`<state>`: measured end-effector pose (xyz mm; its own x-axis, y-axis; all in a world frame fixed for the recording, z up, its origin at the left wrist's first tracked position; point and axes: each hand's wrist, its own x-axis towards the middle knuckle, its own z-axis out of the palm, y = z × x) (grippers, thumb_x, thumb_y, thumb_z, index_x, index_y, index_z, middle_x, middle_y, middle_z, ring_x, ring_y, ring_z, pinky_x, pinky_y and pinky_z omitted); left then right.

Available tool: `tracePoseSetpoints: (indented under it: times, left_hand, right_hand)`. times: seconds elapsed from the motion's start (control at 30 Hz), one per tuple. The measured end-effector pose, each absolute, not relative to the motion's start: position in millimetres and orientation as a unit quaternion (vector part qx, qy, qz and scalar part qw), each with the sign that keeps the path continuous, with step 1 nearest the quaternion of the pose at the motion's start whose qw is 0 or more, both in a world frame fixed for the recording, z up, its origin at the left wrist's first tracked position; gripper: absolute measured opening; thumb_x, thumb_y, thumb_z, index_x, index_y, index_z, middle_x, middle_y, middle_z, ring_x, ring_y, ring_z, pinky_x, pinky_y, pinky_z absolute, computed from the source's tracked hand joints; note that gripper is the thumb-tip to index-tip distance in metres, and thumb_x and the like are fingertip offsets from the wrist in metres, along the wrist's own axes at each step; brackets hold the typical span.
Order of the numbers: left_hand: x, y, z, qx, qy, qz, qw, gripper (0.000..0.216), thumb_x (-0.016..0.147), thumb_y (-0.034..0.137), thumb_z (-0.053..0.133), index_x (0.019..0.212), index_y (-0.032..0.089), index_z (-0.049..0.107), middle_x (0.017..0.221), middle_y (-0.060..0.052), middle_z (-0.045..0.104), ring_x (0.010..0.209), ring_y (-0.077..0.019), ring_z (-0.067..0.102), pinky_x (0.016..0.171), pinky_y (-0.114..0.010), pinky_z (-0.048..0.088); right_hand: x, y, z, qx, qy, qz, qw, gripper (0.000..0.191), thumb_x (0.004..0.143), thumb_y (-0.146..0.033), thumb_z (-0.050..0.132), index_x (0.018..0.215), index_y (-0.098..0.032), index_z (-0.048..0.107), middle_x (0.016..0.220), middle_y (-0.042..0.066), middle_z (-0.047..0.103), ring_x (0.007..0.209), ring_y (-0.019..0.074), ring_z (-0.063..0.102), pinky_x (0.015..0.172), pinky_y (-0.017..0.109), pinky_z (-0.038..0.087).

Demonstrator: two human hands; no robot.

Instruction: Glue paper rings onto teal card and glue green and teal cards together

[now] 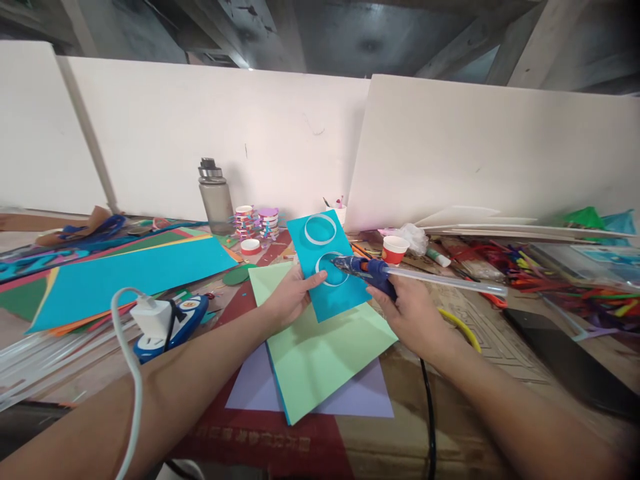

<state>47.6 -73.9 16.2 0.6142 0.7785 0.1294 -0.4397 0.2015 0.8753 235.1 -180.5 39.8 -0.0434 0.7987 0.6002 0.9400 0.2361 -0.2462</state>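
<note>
My left hand point(290, 297) grips the lower left edge of a small teal card point(345, 297) that carries two white rings, one upper point(321, 229) and one lower point(331, 269). My right hand point(407, 312) is closed on a blue glue gun point(373, 271) with a clear glue stick point(450, 281) poking out of its back. The gun's nozzle touches the lower ring. Under the card lie a light green sheet point(320, 353) and a lilac sheet point(360, 397).
A grey water bottle point(215, 199), stacked coloured tape rolls point(257, 223) and a red paper cup point(394, 249) stand behind. Large teal sheets point(130, 277) and a power strip with a white charger point(165, 321) lie left. Coloured sticks point(565, 280) clutter the right. White boards back the table.
</note>
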Motion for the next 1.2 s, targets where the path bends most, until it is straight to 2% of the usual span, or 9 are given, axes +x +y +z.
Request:
tracePoseSetpoints:
  times: [0.2,0.43,0.7,0.83,0.97,1.1,1.2]
  left_hand:
    - [48.3,-77.7,16.1,0.495,0.184,0.383,0.758,0.042,0.069,0.025,0.077,0.107,0.016,0.064,0.099,-0.008,0.072,0.092,-0.0242,0.067,0.086,-0.039,0.051]
    - [49.7,-70.9,12.2,0.506,0.189,0.47,0.698,0.045,0.068,0.027,0.077,0.108,0.016,0.061,0.112,-0.009,0.067,0.099,-0.0241,0.064,0.089,-0.04,0.049]
    - [46.2,-60.5,5.0,0.594,0.227,0.48,0.605,0.04,0.071,0.035,0.073,0.107,0.018,0.064,0.11,-0.006,0.068,0.101,-0.0247,0.062,0.091,-0.037,0.046]
    - [46.5,-66.4,10.0,0.579,0.189,0.445,0.657,0.041,0.072,0.033,0.073,0.109,0.019,0.063,0.113,-0.006,0.067,0.105,-0.026,0.061,0.092,-0.038,0.047]
    - [47.2,-73.6,14.9,0.527,0.151,0.419,0.724,0.044,0.073,0.028,0.074,0.115,0.019,0.06,0.12,-0.009,0.064,0.109,-0.0277,0.06,0.09,-0.041,0.05]
    - [46.7,-75.3,17.1,0.478,0.155,0.391,0.771,0.039,0.079,0.027,0.068,0.115,0.015,0.06,0.114,-0.013,0.066,0.105,-0.0281,0.063,0.091,-0.044,0.051]
    - [46.5,-74.2,17.4,0.457,0.152,0.387,0.786,0.037,0.081,0.026,0.065,0.116,0.015,0.059,0.113,-0.013,0.067,0.103,-0.0285,0.064,0.091,-0.046,0.051]
  right_hand:
    - [236.1,-178.8,36.2,-0.601,-0.723,-0.125,0.318,0.03,0.092,-0.033,0.039,0.114,-0.019,0.052,0.109,0.013,0.061,0.098,0.0277,0.057,0.078,0.039,0.046]
    - [231.5,-183.4,45.9,-0.622,-0.716,-0.167,0.27,0.028,0.092,-0.03,0.037,0.112,-0.018,0.054,0.101,0.013,0.063,0.093,0.0274,0.058,0.073,0.037,0.045]
    - [231.0,-183.8,43.8,-0.629,-0.722,-0.094,0.271,0.024,0.088,-0.031,0.044,0.106,-0.021,0.057,0.094,0.011,0.066,0.084,0.027,0.059,0.069,0.036,0.043]
    - [230.4,-185.3,48.3,-0.635,-0.709,0.015,0.307,0.022,0.088,-0.031,0.045,0.102,-0.019,0.058,0.093,0.009,0.067,0.081,0.0249,0.061,0.067,0.035,0.044]
    - [233.2,-183.7,49.7,-0.585,-0.7,0.129,0.389,0.03,0.087,-0.034,0.049,0.115,-0.023,0.055,0.106,0.005,0.067,0.091,0.0221,0.061,0.075,0.034,0.047]
    - [238.1,-179.0,45.1,-0.582,-0.675,0.125,0.436,0.035,0.087,-0.041,0.05,0.114,-0.021,0.057,0.105,0.006,0.067,0.091,0.0229,0.062,0.078,0.036,0.047]
    - [238.5,-177.7,42.4,-0.574,-0.668,0.092,0.464,0.042,0.088,-0.041,0.049,0.125,-0.021,0.051,0.115,0.007,0.064,0.102,0.0231,0.059,0.088,0.038,0.044]
